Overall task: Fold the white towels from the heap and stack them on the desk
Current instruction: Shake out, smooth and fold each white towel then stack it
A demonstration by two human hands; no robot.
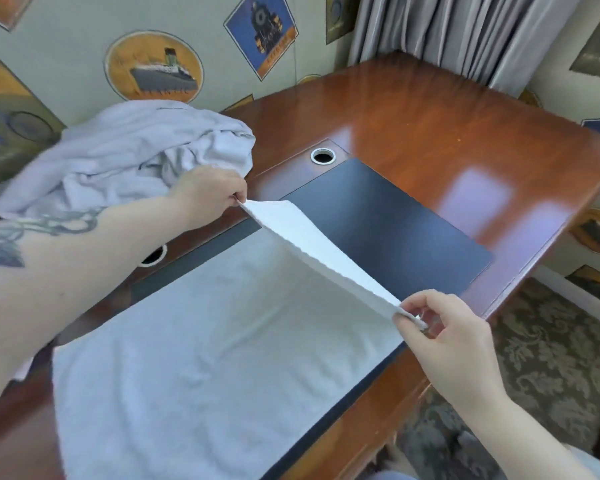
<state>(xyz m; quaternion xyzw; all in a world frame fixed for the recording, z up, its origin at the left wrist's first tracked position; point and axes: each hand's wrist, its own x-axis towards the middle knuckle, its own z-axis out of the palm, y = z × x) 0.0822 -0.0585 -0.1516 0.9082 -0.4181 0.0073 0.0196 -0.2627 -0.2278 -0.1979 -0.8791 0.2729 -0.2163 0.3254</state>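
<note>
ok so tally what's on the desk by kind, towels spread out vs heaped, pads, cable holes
White terry towel spread flat, far edge lifted by both hands: 1
Heap of crumpled white towels, not separable: 1
Black rectangular desk pad: 1
Round cable holes in the glossy brown wooden desk: 2, one metal-ringed, one partly hidden by the left forearm
Total: 5

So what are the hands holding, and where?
Both hold one white towel by its far edge: the left hand pinches one corner, the right hand pinches the other, lifting that edge off the desk.
</note>
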